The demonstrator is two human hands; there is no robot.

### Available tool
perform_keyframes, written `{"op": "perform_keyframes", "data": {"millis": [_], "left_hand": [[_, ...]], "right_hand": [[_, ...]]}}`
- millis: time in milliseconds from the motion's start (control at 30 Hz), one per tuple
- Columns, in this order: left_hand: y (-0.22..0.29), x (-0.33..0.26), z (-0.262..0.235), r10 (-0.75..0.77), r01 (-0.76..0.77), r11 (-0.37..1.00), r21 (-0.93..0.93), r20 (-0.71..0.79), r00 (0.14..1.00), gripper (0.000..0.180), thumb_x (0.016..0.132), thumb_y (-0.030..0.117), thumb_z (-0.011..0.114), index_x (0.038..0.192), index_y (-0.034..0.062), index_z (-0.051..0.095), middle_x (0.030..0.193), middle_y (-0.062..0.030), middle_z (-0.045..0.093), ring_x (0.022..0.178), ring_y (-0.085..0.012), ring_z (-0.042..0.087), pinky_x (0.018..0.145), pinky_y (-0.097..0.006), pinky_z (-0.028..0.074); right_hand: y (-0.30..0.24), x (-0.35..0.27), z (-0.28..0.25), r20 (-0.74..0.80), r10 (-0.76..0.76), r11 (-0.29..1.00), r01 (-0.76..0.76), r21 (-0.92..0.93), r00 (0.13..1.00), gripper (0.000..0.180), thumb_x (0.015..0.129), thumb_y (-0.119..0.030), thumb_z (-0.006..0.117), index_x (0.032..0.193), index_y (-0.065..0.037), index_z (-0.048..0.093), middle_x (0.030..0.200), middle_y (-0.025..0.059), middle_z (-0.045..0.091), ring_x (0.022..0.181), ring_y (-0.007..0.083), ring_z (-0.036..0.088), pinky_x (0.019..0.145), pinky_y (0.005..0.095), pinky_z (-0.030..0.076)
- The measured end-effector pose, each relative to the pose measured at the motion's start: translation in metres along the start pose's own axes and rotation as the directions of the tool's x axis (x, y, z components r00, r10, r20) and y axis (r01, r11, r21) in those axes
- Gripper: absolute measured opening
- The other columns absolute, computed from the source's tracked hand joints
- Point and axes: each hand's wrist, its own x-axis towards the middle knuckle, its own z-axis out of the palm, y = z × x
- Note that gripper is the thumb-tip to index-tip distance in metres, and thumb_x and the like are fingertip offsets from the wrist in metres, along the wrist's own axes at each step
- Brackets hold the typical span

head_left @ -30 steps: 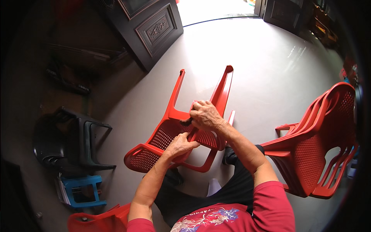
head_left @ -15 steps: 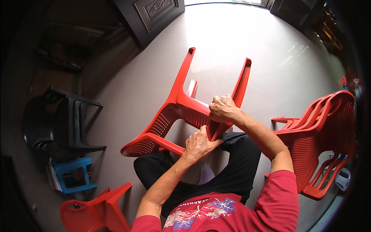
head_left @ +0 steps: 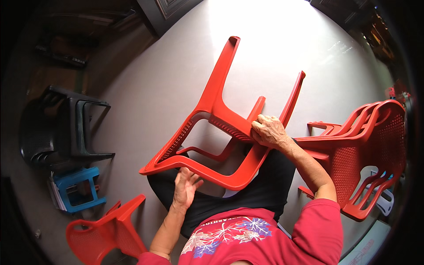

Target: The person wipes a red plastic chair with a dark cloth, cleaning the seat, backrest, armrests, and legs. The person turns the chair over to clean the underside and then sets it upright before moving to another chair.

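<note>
A red plastic armchair (head_left: 229, 117) lies tipped over my lap, its legs pointing away from me and its perforated back at the left. My right hand (head_left: 269, 132) is closed around the frame where the seat edge meets an arm and leg. Along the near side runs the curved armrest (head_left: 229, 180). At its left part is my left hand (head_left: 186, 187), fingers apart, with the fingertips at the armrest's lower edge; whether they touch it I cannot tell. My right fingertips are partly hidden behind the frame.
Stacked red chairs (head_left: 349, 163) stand close by my right arm. On the left are black chairs (head_left: 79, 128) and a blue stool (head_left: 81, 187). A smaller red chair (head_left: 110, 234) is at the lower left. A dark door (head_left: 168, 13) stands at the far end.
The chair has turned, so its near armrest faces me more openly. My left hand has let go of the frame and moved left. My right hand keeps its grip, slightly farther right.
</note>
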Motion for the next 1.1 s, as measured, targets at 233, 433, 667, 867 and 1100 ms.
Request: {"op": "perform_keyframes", "data": {"millis": [233, 433, 667, 867, 1100], "left_hand": [[-0.005, 0.070, 0.035, 0.261, -0.327, 0.874, -0.359, -0.222, 0.939, 0.010, 0.082, 0.019, 0.051, 0.075, 0.0140, 0.047, 0.054, 0.0052, 0.037, 0.045, -0.0090, 0.035, 0.043, -0.026, 0.035], [0.026, 0.059, 0.061, 0.401, -0.379, 0.865, -0.329, -0.001, 0.916, 0.005, 0.082, 0.014, 0.049, 0.086, 0.0146, 0.049, 0.058, 0.0035, 0.034, 0.045, -0.0086, 0.032, 0.042, -0.024, 0.033], [0.064, 0.041, 0.078, 0.602, -0.598, 0.798, -0.070, 0.115, 0.790, 0.010, 0.081, 0.009, 0.050, 0.090, 0.0110, 0.046, 0.062, 0.0020, 0.035, 0.047, -0.0077, 0.031, 0.044, -0.022, 0.032], [0.068, 0.040, 0.061, 0.653, -0.664, 0.746, 0.045, 0.143, 0.744, 0.018, 0.078, 0.007, 0.051, 0.093, 0.0083, 0.042, 0.067, -0.0003, 0.039, 0.049, -0.0086, 0.032, 0.046, -0.022, 0.030], [0.068, 0.065, 0.022, 0.687, -0.719, 0.674, 0.171, 0.214, 0.695, 0.015, 0.078, 0.008, 0.047, 0.093, 0.0066, 0.042, 0.063, -0.0016, 0.039, 0.049, -0.0092, 0.032, 0.048, -0.023, 0.031]], "right_hand": [[-0.025, -0.023, -0.021, 0.014, -0.163, 0.986, 0.163, 0.038, 0.987, 0.016, 0.074, -0.017, 0.061, 0.081, -0.003, 0.059, 0.088, 0.0134, 0.053, 0.084, 0.0279, 0.053, 0.071, 0.0415, 0.044], [0.008, -0.043, -0.024, 0.204, -0.087, 0.992, 0.066, 0.107, 0.975, 0.020, 0.075, -0.020, 0.060, 0.092, -0.012, 0.056, 0.091, 0.0079, 0.052, 0.087, 0.0245, 0.056, 0.072, 0.0408, 0.041], [0.074, -0.025, 0.031, 0.350, 0.093, 0.976, -0.156, 0.155, 0.932, 0.019, 0.082, -0.020, 0.052, 0.096, -0.013, 0.064, 0.093, 0.0103, 0.058, 0.093, 0.0278, 0.058, 0.080, 0.0454, 0.040], [0.118, -0.006, 0.101, 0.137, 0.368, 0.921, -0.340, -0.192, 0.920, 0.016, 0.078, -0.021, 0.057, 0.087, -0.024, 0.070, 0.097, 0.0084, 0.057, 0.099, 0.0269, 0.053, 0.086, 0.0455, 0.038], [0.077, 0.002, 0.122, 0.699, 0.216, 0.960, -0.278, -0.024, 0.682, 0.039, 0.086, -0.040, 0.044, 0.089, -0.012, 0.071, 0.108, 0.0136, 0.065, 0.100, 0.0344, 0.060, 0.084, 0.0521, 0.043]]}}
